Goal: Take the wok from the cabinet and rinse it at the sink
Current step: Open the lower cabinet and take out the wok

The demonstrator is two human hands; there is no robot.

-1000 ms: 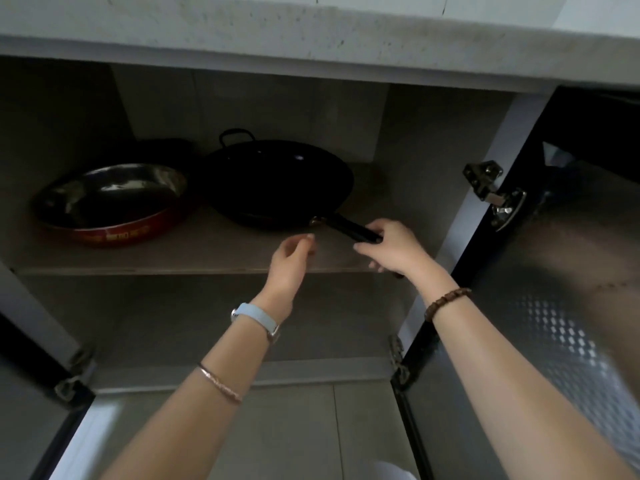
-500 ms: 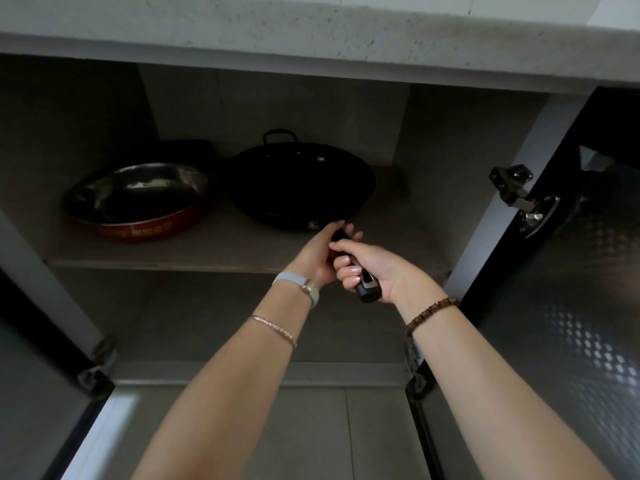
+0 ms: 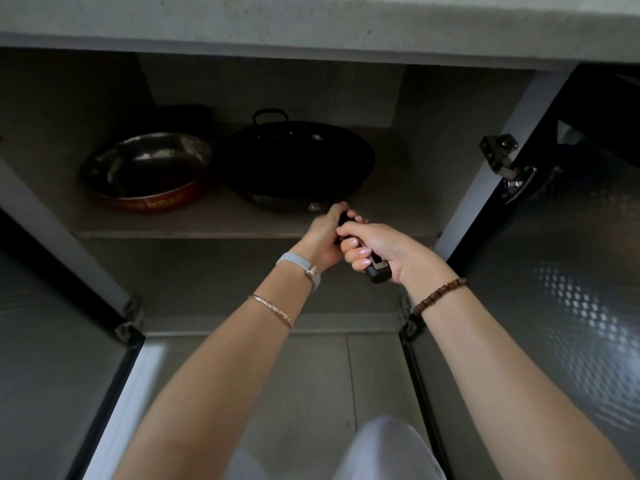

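Observation:
A black wok (image 3: 298,161) with a small loop handle at the back sits on the upper shelf (image 3: 194,228) of an open cabinet. Its long black handle (image 3: 375,271) sticks out past the shelf's front edge toward me. My right hand (image 3: 377,247) is wrapped around the outer end of that handle. Closer to the pan, my left hand (image 3: 323,239) grips the same handle. The stretch of handle between the two hands is hidden by my fingers.
A steel pan with a red outside (image 3: 147,171) lies left of the wok on the same shelf. Both cabinet doors stand open, the left door (image 3: 52,341) and the right door (image 3: 561,271). The countertop edge (image 3: 311,26) overhangs above. A tiled floor lies below.
My left hand has come over from open air and closed on the handle beside my right hand. The wok has slid slightly toward the shelf's front edge.

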